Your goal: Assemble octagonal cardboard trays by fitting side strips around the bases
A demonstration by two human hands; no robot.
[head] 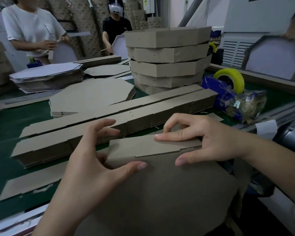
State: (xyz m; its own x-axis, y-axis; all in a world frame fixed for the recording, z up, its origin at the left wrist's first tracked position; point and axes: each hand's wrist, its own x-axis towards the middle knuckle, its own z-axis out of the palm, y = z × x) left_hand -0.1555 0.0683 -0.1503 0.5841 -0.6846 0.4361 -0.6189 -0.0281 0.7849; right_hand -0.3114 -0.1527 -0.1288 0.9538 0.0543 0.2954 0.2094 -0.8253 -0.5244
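A brown octagonal cardboard base (160, 193) lies tilted toward me at the table's near edge. Against its far edge stands a notched side strip (143, 147). My left hand (92, 160) holds the base's far left edge, thumb on top near the strip, other fingers spread behind. My right hand (203, 138) pinches the strip's right part, index finger laid along its face and thumb pressing on the base below. Two long stacks of flat side strips (109, 126) lie just beyond my hands.
A tall stack of finished trays (167, 60) stands at the back centre, piles of flat bases (92, 97) to its left. A yellow tape roll on a blue dispenser (232, 82) sits right. Two people work across the green table (7, 123).
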